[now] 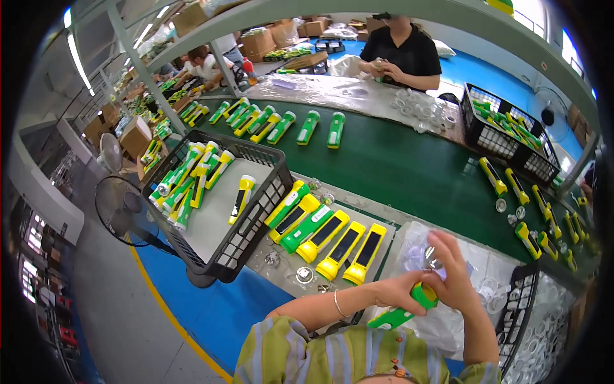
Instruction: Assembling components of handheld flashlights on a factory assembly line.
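My left hand (404,293) is wrapped round a green and yellow flashlight body (391,318), whose open round head points up and to the right. Close beside that head is my right hand (453,275), its thumb by the rim. A small shiny, clear reflector cup (433,258) sits between its raised fingers. To the left, several flashlight bodies (345,242) with dark solar panels lie in a slanting row on the grey bench. Loose reflector cups (304,275) rest around them.
A black crate (224,265) with finished-looking flashlights stands at left, near a fan (121,208). Clear rings fill another black crate (521,301) at right. Across the green conveyor belt (384,166), which carries more flashlights, a person (403,54) works.
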The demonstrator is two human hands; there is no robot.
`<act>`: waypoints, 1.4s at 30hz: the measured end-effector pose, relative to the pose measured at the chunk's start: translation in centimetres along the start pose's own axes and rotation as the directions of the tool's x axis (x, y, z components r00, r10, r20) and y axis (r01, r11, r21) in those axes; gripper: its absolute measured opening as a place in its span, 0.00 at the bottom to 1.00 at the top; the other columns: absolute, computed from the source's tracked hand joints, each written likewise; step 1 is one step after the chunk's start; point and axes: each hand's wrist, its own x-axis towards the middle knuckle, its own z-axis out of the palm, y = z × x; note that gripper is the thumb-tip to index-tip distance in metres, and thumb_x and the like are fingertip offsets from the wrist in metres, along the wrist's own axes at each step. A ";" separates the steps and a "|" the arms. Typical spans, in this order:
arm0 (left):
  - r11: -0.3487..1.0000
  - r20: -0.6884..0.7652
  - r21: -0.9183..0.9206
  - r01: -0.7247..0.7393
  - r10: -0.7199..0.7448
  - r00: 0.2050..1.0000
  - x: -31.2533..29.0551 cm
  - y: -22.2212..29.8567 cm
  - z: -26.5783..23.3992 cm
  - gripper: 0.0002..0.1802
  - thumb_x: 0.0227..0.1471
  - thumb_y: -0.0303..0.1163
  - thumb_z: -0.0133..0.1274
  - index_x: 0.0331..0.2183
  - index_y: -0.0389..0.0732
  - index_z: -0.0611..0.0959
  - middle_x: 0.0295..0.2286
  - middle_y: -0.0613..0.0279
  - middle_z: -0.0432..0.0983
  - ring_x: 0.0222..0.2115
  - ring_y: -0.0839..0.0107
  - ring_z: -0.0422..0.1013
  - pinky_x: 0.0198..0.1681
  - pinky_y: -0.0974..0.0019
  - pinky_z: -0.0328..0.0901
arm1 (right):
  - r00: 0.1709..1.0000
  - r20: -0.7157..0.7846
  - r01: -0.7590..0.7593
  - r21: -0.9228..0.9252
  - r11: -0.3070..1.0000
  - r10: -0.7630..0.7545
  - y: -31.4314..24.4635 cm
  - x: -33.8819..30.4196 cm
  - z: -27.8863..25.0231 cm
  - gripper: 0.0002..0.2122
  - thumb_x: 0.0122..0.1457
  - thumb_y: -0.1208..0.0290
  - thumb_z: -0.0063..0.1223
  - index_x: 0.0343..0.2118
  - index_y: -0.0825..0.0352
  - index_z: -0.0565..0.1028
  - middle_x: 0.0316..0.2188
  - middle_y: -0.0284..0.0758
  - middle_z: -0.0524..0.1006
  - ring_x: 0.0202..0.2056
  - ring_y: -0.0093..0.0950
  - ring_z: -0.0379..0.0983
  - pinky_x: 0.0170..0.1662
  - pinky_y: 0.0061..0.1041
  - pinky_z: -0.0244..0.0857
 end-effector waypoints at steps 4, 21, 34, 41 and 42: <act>0.989 0.072 0.093 0.119 -0.126 0.989 -1.6 1.1 -0.1 0.25 0.33 0.27 0.63 0.38 0.36 0.74 0.35 0.62 0.72 0.36 0.76 0.68 0.41 0.70 0.64 | 0.954 0.299 -0.099 0.243 0.965 0.022 0.2 0.1 0.9 0.19 0.49 0.76 0.53 0.46 0.66 0.67 0.40 0.38 0.69 0.41 0.34 0.68 0.42 0.28 0.63; 0.999 -0.034 -0.040 -0.002 0.000 0.999 -0.2 -3.3 2.3 0.37 0.34 0.26 0.63 0.47 0.35 0.64 0.39 0.58 0.68 0.40 0.71 0.67 0.39 0.69 0.65 | 0.960 0.275 -0.097 0.137 0.986 0.057 -0.5 -8.4 0.7 0.39 0.55 0.42 0.33 0.58 0.75 0.48 0.58 0.48 0.52 0.60 0.41 0.46 0.61 0.42 0.33; 0.859 -0.089 -0.504 0.086 -0.151 0.985 -1.0 -5.2 2.7 0.24 0.47 0.35 0.49 0.45 0.37 0.63 0.39 0.50 0.69 0.36 0.64 0.69 0.37 0.64 0.66 | 0.983 -0.008 -0.173 0.310 0.935 0.185 1.3 -10.7 2.1 0.29 0.52 0.50 0.47 0.51 0.68 0.63 0.54 0.45 0.59 0.56 0.40 0.55 0.55 0.39 0.52; 0.780 0.000 -0.624 0.045 -0.057 0.998 -0.3 -4.9 1.6 0.17 0.47 0.35 0.47 0.39 0.39 0.65 0.33 0.43 0.71 0.26 0.62 0.71 0.30 0.62 0.68 | 0.867 -0.372 -0.470 -0.392 0.791 0.330 7.4 -15.4 5.3 0.19 0.42 0.74 0.59 0.41 0.69 0.71 0.38 0.38 0.72 0.36 0.35 0.68 0.37 0.32 0.64; 0.795 0.001 -0.605 0.041 -0.051 0.999 -0.3 -4.9 1.7 0.18 0.48 0.35 0.47 0.40 0.39 0.65 0.33 0.43 0.71 0.26 0.62 0.71 0.31 0.62 0.68 | 0.889 -0.374 -0.424 -0.447 0.788 0.265 7.8 -15.8 5.5 0.17 0.42 0.75 0.59 0.38 0.68 0.72 0.36 0.37 0.73 0.34 0.34 0.69 0.35 0.30 0.64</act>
